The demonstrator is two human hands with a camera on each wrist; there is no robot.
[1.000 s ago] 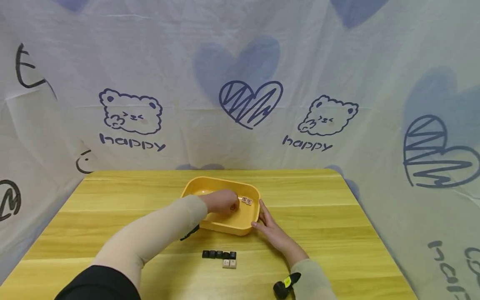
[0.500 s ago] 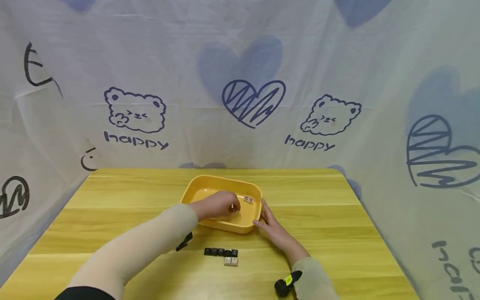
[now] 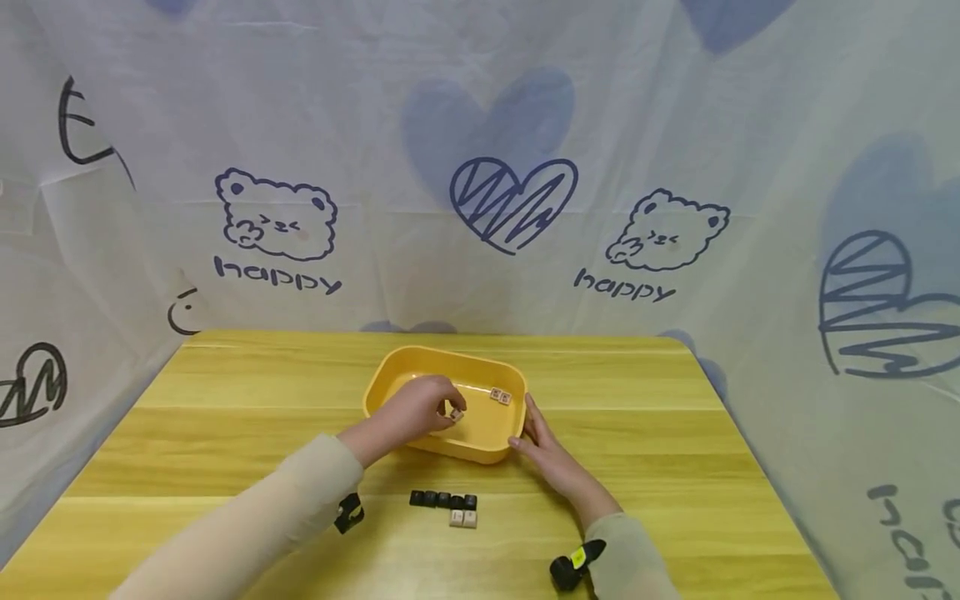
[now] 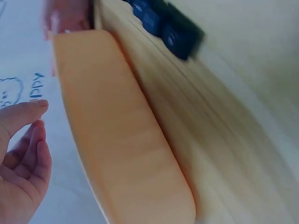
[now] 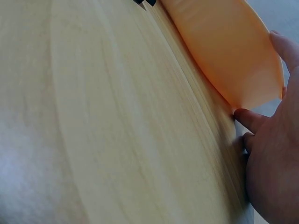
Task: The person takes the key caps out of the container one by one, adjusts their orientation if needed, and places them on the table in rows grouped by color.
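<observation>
A yellow plastic basin [image 3: 468,452] stands on the table toward the back. My left hand [image 3: 417,405] reaches over its near left side and pinches a small beige keycap [image 3: 457,414] between thumb and index finger. In the left wrist view, thumb and fingers [image 4: 29,161] are curled beside the rim, and the keycap cannot be made out. Two more beige keycaps [image 3: 500,396] lie side by side in the basin's right end. My right hand [image 3: 553,460] grips the basin's front right corner, with the thumb [image 5: 286,49] at the rim and other fingers against the outside.
In front of the basin is a row of several black keycaps [image 3: 444,500]. Two white keycaps [image 3: 463,518] sit just below its right end, toward me. A printed cloth [image 3: 405,250] hangs behind the wooden table [image 3: 675,467] and along its sides.
My left hand has drawn back to the left inside the basin, and the beige keycap at its fingertips has come into clearer sight. The right hand keeps its place on the basin.
</observation>
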